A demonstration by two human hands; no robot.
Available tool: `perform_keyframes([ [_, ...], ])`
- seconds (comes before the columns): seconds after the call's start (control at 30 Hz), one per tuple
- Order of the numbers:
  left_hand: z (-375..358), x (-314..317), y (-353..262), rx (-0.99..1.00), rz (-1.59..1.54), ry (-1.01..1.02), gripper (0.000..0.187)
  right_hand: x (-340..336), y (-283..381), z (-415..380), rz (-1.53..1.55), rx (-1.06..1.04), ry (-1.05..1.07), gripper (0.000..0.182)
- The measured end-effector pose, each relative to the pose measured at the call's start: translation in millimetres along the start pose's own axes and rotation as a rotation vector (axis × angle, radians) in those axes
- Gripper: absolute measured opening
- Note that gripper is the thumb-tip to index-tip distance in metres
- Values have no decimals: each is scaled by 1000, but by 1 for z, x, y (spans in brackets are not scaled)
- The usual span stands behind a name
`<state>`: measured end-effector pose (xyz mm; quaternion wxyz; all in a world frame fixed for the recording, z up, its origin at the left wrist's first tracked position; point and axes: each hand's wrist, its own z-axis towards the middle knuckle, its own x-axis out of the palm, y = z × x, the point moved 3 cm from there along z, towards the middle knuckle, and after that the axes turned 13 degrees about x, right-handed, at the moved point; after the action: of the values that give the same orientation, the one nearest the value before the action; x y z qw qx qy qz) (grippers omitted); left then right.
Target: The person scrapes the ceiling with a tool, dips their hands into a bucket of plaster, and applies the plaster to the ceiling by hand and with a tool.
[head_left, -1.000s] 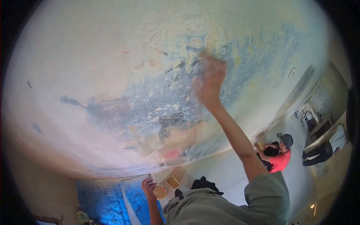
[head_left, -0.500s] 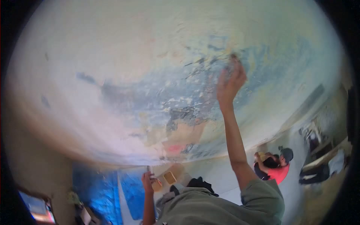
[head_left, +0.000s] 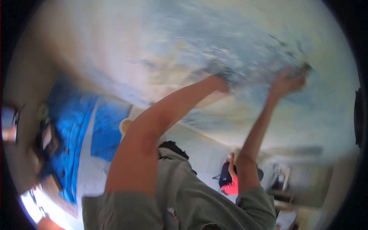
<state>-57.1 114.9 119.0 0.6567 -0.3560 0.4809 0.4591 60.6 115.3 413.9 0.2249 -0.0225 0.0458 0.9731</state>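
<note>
A large painted surface [head_left: 245, 42], with blue-grey, cream and yellowish patches, fills the upper view. My left hand [head_left: 219, 82] is raised to its middle, beside a dark, rough grey patch. Motion smears that hand and its fingers are hidden, so what it holds does not show. Further right, my right hand [head_left: 288, 82] is at the surface over a blue-grey area. Its fingers are drawn together, and a small dark thing [head_left: 307, 67] shows at their tips, too blurred to name.
Blue sheeting [head_left: 69, 142] covers part of the floor at left. A round, tan-coloured container [head_left: 125, 125] is partly behind my left arm. Below the painting, a person in a red top [head_left: 230, 187] sits partly behind my right arm. Furniture [head_left: 281, 195] stands at lower right.
My left hand has risen from low beside the container to the painted surface. The view has swung, so the painting and floor appear tilted. My right hand stays at the surface, further right in view.
</note>
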Motion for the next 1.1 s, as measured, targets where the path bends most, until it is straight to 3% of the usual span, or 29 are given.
perform_keyframes([
  [0.03,-13,2,-10,-286,-476,-68,50,9,-8,-5,-24,-40,56,63],
  [0.07,-24,-16,-36,-387,-719,76,44,-3,19,-12,-2,-73,125,60],
  [0.13,-44,90,-41,-198,-548,27,35,-7,41,-32,-11,-272,270,57],
  [0.17,-85,-31,-87,-525,-908,295,32,-10,50,-33,53,-426,337,56],
  [0.2,-98,62,-84,-402,-845,93,36,-12,40,-22,48,-397,308,56],
  [0.23,-136,37,-101,-473,-1094,14,35,-12,20,-2,46,-220,303,60],
  [0.27,-162,40,-107,-348,-1094,-12,30,-9,7,13,51,-46,298,64],
  [0.3,-178,168,-100,-500,-1102,-10,30,-11,-10,-3,141,193,28,57],
  [0.33,-213,81,-132,-672,-1212,-164,34,-25,3,-6,137,209,-27,57],
  [0.37,-253,93,-148,-806,-1243,-326,37,-30,27,-18,156,-60,242,55],
  [0.4,-290,133,-152,-686,-814,-468,40,-26,30,-32,169,-326,521,55],
  [0.43,-327,174,-154,-906,-871,-153,43,-17,17,-44,138,-395,405,55],
  [0.47,-371,206,-165,-1011,-1033,-154,42,-15,6,-33,126,-378,388,55],
  [0.53,-420,179,-187,-1197,-1303,-92,38,-13,-28,6,161,131,94,56],
  [0.57,-435,158,-202,-1368,-1365,-136,38,-15,-19,-2,161,138,89,56],
  [0.6,-449,138,-212,-1546,-1413,-180,38,-16,4,-15,174,-29,300,54],
  [0.63,-464,136,-214,-1553,-1393,-177,38,-12,19,-26,190,-199,508,53],
  [0.67,-479,135,-218,-1570,-1345,-284,40,-8,17,-24,200,-191,500,53],
  [0.73,-503,132,-230,-1597,-1310,-402,41,-11,8,-5,38,-57,232,55],
  [0.77,-514,136,-231,-1660,-1318,-448,42,-23,-8,17,258,269,209,57],
  [0.8,-515,140,-235,-1722,-1329,-492,43,-19,-4,16,263,251,216,57],
  [0.9,-517,139,-248,-1742,-1309,-529,43,-8,28,-27,128,-221,304,58],
  [0.93,-514,139,-249,-1710,-1333,-587,43,-9,21,-22,131,-209,303,58],
  [1.0,-512,145,-247,-1736,-1366,-596,43,-12,-12,-3,8,114,201,63],
  [1.1,-511,167,-243,-1702,-1333,-428,50,-15,14,-20,69,-25,322,59],
])
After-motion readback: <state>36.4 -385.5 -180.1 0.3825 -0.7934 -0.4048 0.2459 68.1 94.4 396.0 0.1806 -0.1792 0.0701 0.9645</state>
